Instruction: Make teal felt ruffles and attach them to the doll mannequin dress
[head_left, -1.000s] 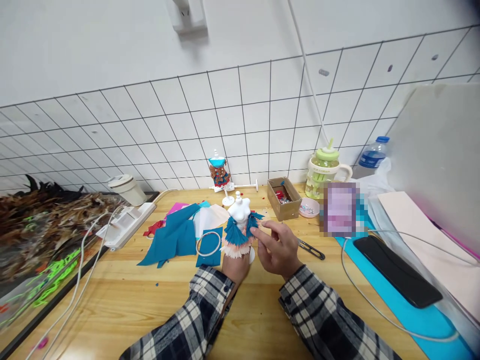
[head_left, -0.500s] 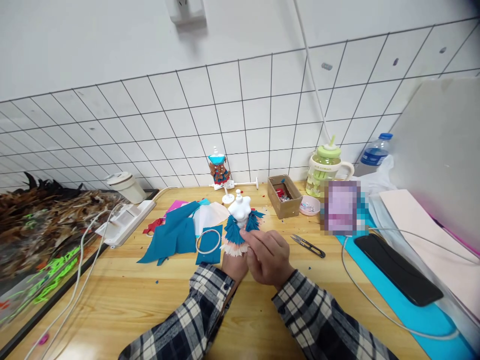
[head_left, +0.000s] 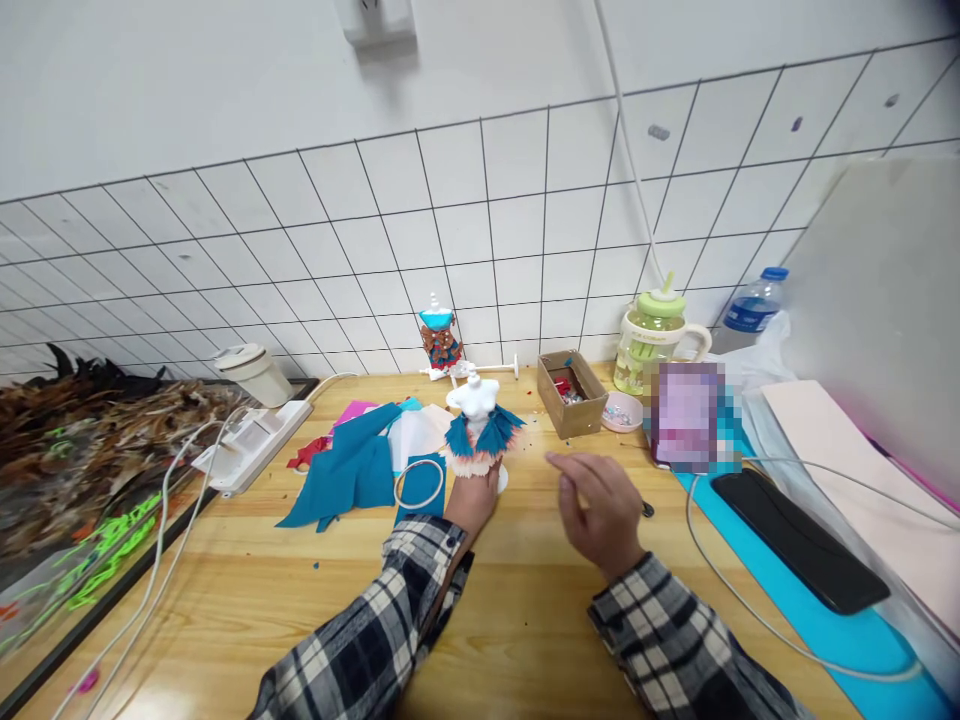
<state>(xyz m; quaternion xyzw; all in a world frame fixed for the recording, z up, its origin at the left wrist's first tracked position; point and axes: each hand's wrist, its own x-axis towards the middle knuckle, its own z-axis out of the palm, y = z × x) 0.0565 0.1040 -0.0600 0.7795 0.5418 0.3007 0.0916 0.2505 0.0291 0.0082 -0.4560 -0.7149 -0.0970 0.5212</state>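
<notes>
One small white dress-form mannequin [head_left: 475,400], skirted in teal and pink fringed pieces, stands upright at the middle of the wooden table [head_left: 225,600]. The left hand [head_left: 471,503] grips it from below, fingers closed round its base. The right hand [head_left: 600,505] hovers just right of it, apart from it and holding nothing, fingers loosely spread, over black thread snips [head_left: 646,509] that it mostly hides.

One second dressed mannequin [head_left: 438,340] stands farther back by the tiled wall. Several teal felt pieces [head_left: 341,470] and one white ring [head_left: 418,484] lie left of the hand. One open cardboard box [head_left: 574,393] and one pink dish [head_left: 621,412] sit to the right; beyond them are one green lidded cup [head_left: 651,335] and one water bottle [head_left: 750,308], its label unreadable. One black phone [head_left: 795,540] lies on a blue mat [head_left: 840,630]. One white power strip [head_left: 251,447] lies at the left.
</notes>
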